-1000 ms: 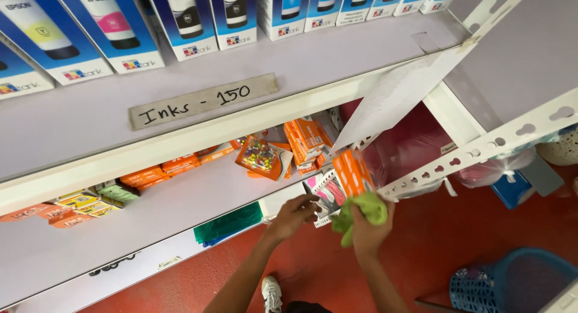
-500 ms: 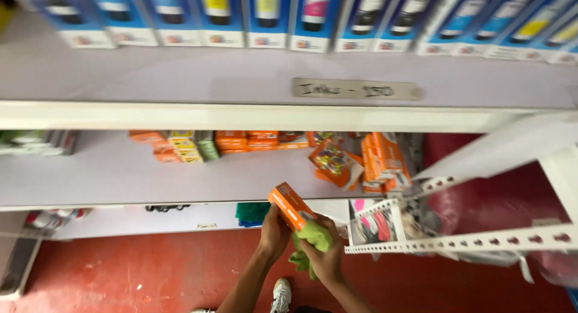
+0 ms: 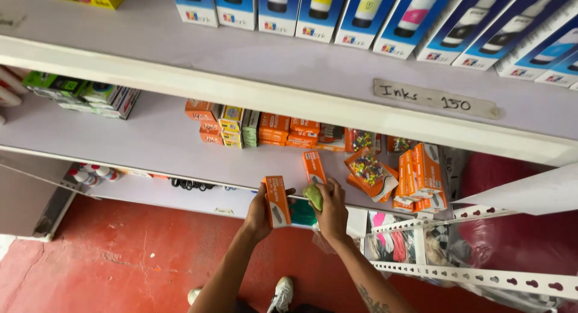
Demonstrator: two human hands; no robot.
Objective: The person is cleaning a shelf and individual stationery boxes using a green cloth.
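Wiping boxes at the shelf [image 3: 150, 145]: left hand [image 3: 260, 212] clamped on orange box [image 3: 277, 201], right hand [image 3: 331, 209] closed on green cloth [image 3: 313, 197] beside it. Next, probably: cloth across box.

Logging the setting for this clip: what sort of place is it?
Probably a stationery or office-supply shop: shelves stocked with ink bottle boxes, a handwritten price label, and stacked small orange boxes.

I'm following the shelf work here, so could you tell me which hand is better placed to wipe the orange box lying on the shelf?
Probably the right hand: it holds the green cloth against that orange box. The left hand is busy gripping another orange box.
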